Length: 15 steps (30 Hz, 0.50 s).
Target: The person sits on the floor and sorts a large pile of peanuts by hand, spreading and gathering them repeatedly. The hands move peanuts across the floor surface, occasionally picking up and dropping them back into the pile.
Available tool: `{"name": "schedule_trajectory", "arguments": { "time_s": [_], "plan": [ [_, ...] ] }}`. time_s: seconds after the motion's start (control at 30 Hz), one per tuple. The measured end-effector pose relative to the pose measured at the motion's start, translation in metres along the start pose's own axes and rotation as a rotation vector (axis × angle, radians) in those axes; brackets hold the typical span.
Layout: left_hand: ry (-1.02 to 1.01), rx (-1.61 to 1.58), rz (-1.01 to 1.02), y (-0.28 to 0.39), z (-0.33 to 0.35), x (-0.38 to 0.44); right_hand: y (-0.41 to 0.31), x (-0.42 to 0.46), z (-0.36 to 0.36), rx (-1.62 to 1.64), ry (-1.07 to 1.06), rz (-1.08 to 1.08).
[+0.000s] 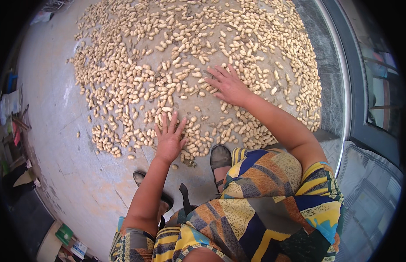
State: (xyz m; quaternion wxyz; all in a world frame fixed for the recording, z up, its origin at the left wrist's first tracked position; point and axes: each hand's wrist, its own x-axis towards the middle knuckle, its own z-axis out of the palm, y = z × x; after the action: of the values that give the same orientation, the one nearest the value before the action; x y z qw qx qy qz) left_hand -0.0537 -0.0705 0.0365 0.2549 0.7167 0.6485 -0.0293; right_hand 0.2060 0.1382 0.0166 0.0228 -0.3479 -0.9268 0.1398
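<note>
Unshelled peanuts (114, 72) are spread widely over the tiled floor (55, 108), thick in some patches and thin in others. My left hand (169, 140), palm down with its fingers apart, rests on or just over peanuts at the near edge of the spread. Farther forward and to the right, my right hand (230, 85) is also palm down and spread, its fingertips beside a few peanuts. Neither hand grips anything. A thinly covered strip of dusty floor lies between the hands. Whether my palms touch the peanuts beneath is hidden.
My dark shoes (221, 156) stand close to the near peanuts. Along the right run a dark stone slab (326, 72) and a metal-framed glass door (380, 98), with a grey mat (370, 196) below. Mixed household clutter (16, 131) lines the left, including a green box (64, 234).
</note>
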Motion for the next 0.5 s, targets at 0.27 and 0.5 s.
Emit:
{"name": "schedule_trajectory", "arguments": {
  "time_s": [0.27, 0.5],
  "plan": [
    [-0.01, 0.001, 0.038, 0.007, -0.002, -0.001, 0.084, -0.024, -0.021, -0.185, 0.034, 0.47],
    [0.154, -0.059, 0.084, 0.001, -0.003, 0.0, 0.123, -0.077, -0.02, -0.113, 0.146, 0.802]
  ]
}}
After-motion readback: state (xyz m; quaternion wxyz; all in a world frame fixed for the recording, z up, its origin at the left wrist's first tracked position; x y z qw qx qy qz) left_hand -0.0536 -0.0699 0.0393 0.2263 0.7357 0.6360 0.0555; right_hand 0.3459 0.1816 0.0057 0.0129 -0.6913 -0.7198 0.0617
